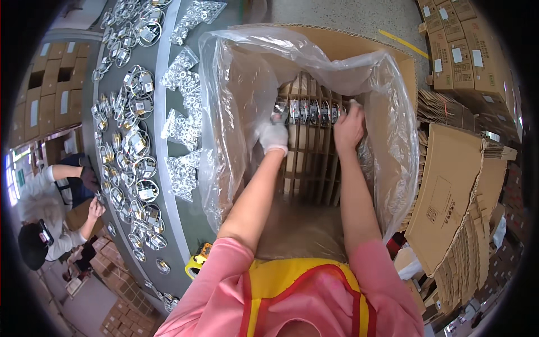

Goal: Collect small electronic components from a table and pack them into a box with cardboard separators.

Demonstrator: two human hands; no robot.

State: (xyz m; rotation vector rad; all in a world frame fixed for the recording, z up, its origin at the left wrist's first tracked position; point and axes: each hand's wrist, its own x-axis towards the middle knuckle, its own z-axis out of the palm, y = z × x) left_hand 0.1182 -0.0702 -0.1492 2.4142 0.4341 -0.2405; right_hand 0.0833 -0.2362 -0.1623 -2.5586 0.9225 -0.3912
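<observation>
Both my arms reach down into a large carton [415, 78] lined with a clear plastic bag [227, 101]. Inside stands a brown cardboard divider grid [297, 150]. A row of small metal parts with looped cables [314, 112] fills the slots across its far portion. My left hand [273, 133], in a white glove, is closed at the left end of that row on a small metal part [279, 111]. My bare right hand [351, 126] is at the row's right end, beside the bag wall. Its fingers are bent together; what they hold is hidden.
On the left, a dark conveyor belt [126, 59] carries many cabled metal parts and bags of small white pieces [185, 132]. A yellow tape roll [195, 267] lies near my left elbow. Flattened cartons [443, 196] lean at right. A person [42, 224] works across the belt.
</observation>
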